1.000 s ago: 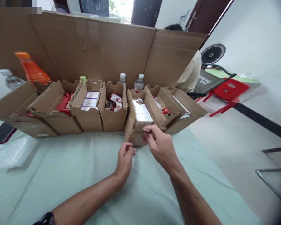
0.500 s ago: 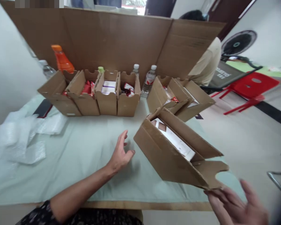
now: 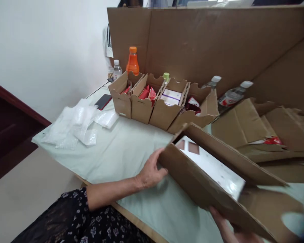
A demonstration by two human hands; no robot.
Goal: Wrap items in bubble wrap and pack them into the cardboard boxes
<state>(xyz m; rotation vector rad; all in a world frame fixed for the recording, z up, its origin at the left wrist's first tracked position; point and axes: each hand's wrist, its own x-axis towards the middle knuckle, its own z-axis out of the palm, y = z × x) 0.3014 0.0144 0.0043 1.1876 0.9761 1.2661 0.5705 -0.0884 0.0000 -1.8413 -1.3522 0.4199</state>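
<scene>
A long, open-topped cardboard box (image 3: 200, 179) lies slantwise before me at the right, with a white box (image 3: 218, 168) inside it. The white box's top shows brown window-like patches. My left hand (image 3: 152, 170) grips the cardboard box's left end, thumb on the near side and fingers at the corner. Low at the right, my right hand (image 3: 230, 226) holds the near side from beneath; most of its fingers are hidden behind the cardboard. The box's right end flap hangs outward, with a rounded cut-out in it.
Several cardboard bins (image 3: 164, 114) holding red packets and white boxes line the back, with more bins (image 3: 258, 131) at right. Behind them stand bottles (image 3: 133, 62) and a tall cardboard panel (image 3: 205, 40). Bubble wrap (image 3: 76, 125) and a phone (image 3: 103, 101) lie left on the cloth-covered table (image 3: 131, 148).
My left hand has closed on the left end of the box. My right hand has shifted from the end flap to beneath the near side. The view has swung left.
</scene>
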